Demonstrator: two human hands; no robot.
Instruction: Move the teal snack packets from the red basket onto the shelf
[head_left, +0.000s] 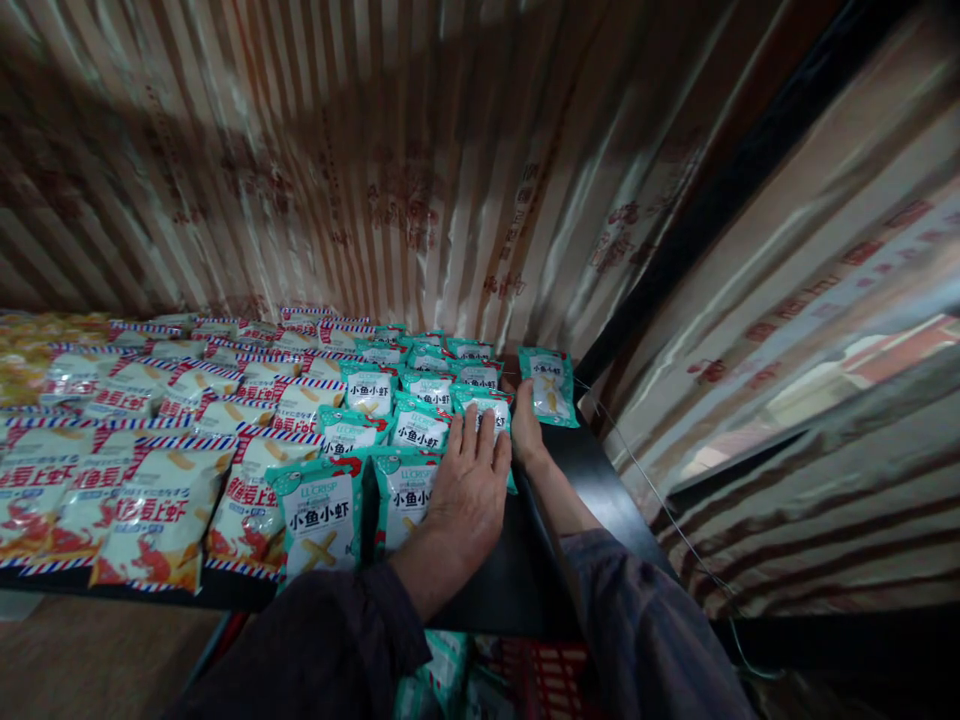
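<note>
My left hand (471,485) lies with outstretched fingers over the front of a teal-and-white snack bag (487,408) at the right end of the rows. Close beside it, my right hand (527,425) stands on edge against the right side of these bags, its thumb up and its other fingers partly hidden. Just right of that thumb, a separate teal snack bag (549,385) leans upright. Several more teal bags stand in rows to the left, among them a large front one (321,520) and another behind it (369,388).
Rows of white-and-red snack bags (161,510) fill the left of the black table (517,590). Yellowish bags (26,375) sit at the far left. Brown printed sheeting (420,180) hangs behind. Below the table edge are a red basket (551,670) and more teal bags (444,665). A thin cord (652,485) hangs at right.
</note>
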